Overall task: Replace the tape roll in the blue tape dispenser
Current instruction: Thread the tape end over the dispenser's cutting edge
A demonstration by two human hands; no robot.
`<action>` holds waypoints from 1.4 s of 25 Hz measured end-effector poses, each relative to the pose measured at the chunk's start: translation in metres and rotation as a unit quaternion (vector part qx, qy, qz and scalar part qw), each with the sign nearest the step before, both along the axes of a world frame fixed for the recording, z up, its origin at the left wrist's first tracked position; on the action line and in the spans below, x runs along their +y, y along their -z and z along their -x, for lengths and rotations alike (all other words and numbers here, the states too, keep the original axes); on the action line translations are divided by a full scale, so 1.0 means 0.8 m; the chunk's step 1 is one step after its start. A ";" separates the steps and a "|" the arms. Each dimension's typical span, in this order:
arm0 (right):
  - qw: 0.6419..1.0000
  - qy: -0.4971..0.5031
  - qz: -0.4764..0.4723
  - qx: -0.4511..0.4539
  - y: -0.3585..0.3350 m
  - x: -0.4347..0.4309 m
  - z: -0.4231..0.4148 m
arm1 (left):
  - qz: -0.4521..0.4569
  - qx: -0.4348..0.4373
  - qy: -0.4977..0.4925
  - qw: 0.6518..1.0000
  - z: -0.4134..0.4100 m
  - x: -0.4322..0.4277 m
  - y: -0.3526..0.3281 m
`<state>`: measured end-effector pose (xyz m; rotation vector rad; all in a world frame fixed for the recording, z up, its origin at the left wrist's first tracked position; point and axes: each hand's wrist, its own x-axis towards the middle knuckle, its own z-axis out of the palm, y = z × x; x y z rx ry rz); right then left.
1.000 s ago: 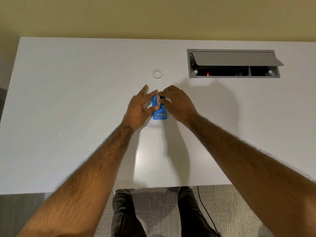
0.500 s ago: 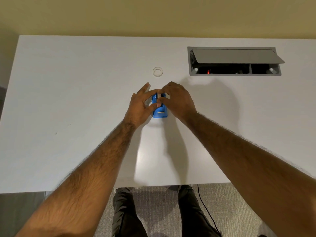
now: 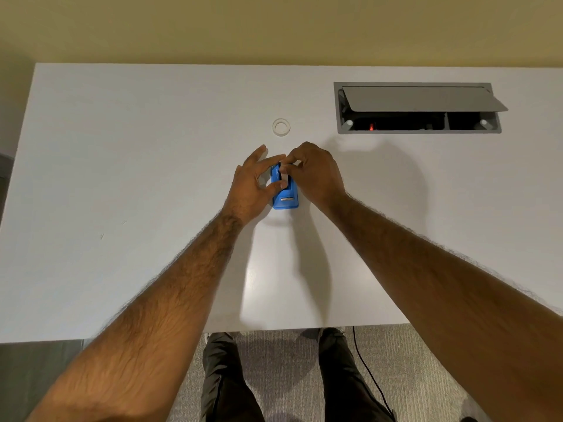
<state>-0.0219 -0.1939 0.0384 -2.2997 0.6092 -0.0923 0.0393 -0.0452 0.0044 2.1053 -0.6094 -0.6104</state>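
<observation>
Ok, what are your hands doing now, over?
Both hands on blue dispenser. Left hand steadies it; right hand pinches white tape. Spare ring beyond, untouched. Nothing blocking.

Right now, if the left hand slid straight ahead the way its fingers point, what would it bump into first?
Probably the white tape ring. The left hand points up and slightly right, and only bare table lies between. It might just pass on the ring's left; the angle is hard to judge.
</observation>
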 end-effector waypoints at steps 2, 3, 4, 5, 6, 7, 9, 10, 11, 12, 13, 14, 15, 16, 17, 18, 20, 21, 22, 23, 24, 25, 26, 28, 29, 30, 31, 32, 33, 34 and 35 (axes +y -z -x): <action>1.000 0.001 0.002 0.003 0.001 -0.002 -0.002 | 0.010 0.003 -0.010 1.000 0.000 -0.002 -0.003; 1.000 -0.005 0.004 0.009 0.001 -0.004 -0.003 | 0.010 0.008 -0.012 1.000 -0.001 -0.003 -0.005; 1.000 -0.015 0.007 0.015 0.000 -0.008 -0.004 | 0.009 0.013 -0.014 1.000 -0.001 -0.003 -0.006; 0.999 -0.027 0.005 0.022 -0.001 -0.013 -0.006 | 0.008 0.017 -0.016 1.000 -0.002 -0.004 -0.008; 0.999 -0.036 -0.001 0.026 -0.003 -0.017 -0.006 | 0.006 0.021 -0.018 1.000 -0.002 -0.003 -0.009; 0.999 -0.044 -0.005 0.030 -0.005 -0.020 -0.006 | 0.004 0.023 -0.020 1.000 -0.002 -0.003 -0.009; 0.997 -0.062 0.009 0.040 -0.008 -0.022 -0.003 | 0.002 0.025 -0.019 1.000 -0.003 -0.003 -0.010; 0.996 -0.075 0.026 0.047 -0.009 -0.021 -0.002 | 0.002 0.025 -0.018 1.000 -0.002 -0.004 -0.011; 0.994 -0.088 0.047 0.052 -0.008 -0.019 -0.002 | 0.002 0.026 -0.018 1.000 -0.002 -0.004 -0.012; 0.991 -0.097 0.069 0.054 -0.007 -0.016 -0.003 | 0.002 0.027 -0.019 0.999 -0.003 -0.004 -0.012; 0.989 -0.101 0.090 0.052 -0.006 -0.014 -0.004 | 0.003 0.028 -0.020 0.999 -0.003 -0.003 -0.013; 0.988 -0.102 0.109 0.050 -0.006 -0.011 -0.006 | 0.003 0.028 -0.021 0.999 -0.003 -0.003 -0.013; 0.986 -0.101 0.125 0.050 -0.005 -0.008 -0.007 | 0.002 0.026 -0.022 0.999 -0.002 -0.004 -0.013; 0.984 -0.100 0.136 0.049 -0.005 -0.006 -0.009 | 0.002 0.025 -0.022 0.999 -0.002 -0.004 -0.014; 0.984 -0.099 0.142 0.049 -0.005 -0.005 -0.011 | 0.003 0.025 -0.022 0.999 -0.002 -0.004 -0.014; 0.983 -0.098 0.144 0.049 -0.006 -0.004 -0.012 | 0.005 0.025 -0.021 0.999 -0.003 -0.004 -0.014; 0.983 -0.093 0.148 0.050 -0.007 -0.002 -0.013 | 0.008 0.024 -0.020 0.999 -0.003 -0.004 -0.013; 0.984 -0.090 0.148 0.050 -0.007 -0.001 -0.014 | 0.008 0.023 -0.020 0.999 -0.003 -0.004 -0.013; 0.985 -0.086 0.144 0.049 -0.007 0.000 -0.014 | 0.008 0.022 -0.020 1.000 -0.003 -0.004 -0.012; 0.986 -0.080 0.135 0.049 -0.007 0.000 -0.014 | 0.007 0.022 -0.021 1.000 -0.004 -0.004 -0.012; 0.988 -0.076 0.121 0.051 -0.008 -0.001 -0.015 | 0.006 0.022 -0.021 1.000 -0.004 -0.004 -0.012; 0.991 -0.074 0.102 0.054 -0.010 -0.004 -0.014 | 0.005 0.022 -0.019 1.000 -0.005 -0.004 -0.012; 0.992 -0.077 0.082 0.059 -0.013 -0.008 -0.014 | 0.004 0.022 -0.018 1.000 -0.006 -0.004 -0.012; 0.991 -0.097 0.062 0.063 -0.018 -0.018 -0.010 | 0.001 0.020 -0.015 1.000 -0.007 -0.004 -0.011; 0.990 -0.108 0.066 0.064 -0.020 -0.020 -0.008 | -0.001 0.019 -0.015 1.000 -0.007 -0.003 -0.010; 0.988 -0.117 0.080 0.065 -0.021 -0.019 -0.007 | -0.002 0.019 -0.015 1.000 -0.007 -0.004 -0.009; 0.984 -0.127 0.108 0.068 -0.022 -0.016 -0.007 | 0.000 0.021 -0.016 1.000 -0.007 -0.004 -0.008; 0.976 -0.142 0.151 0.069 -0.022 -0.013 -0.009 | 0.000 0.022 -0.018 1.000 -0.007 -0.005 -0.008; 0.964 -0.161 0.202 0.068 -0.023 -0.009 -0.012 | -0.001 0.022 -0.020 1.000 -0.007 -0.005 -0.008; 0.950 -0.179 0.245 0.067 -0.024 -0.005 -0.014 | -0.003 0.022 -0.021 1.000 -0.007 -0.005 -0.008; 0.941 -0.193 0.271 0.065 -0.026 -0.003 -0.016 | -0.003 0.024 -0.021 1.000 -0.008 -0.005 -0.007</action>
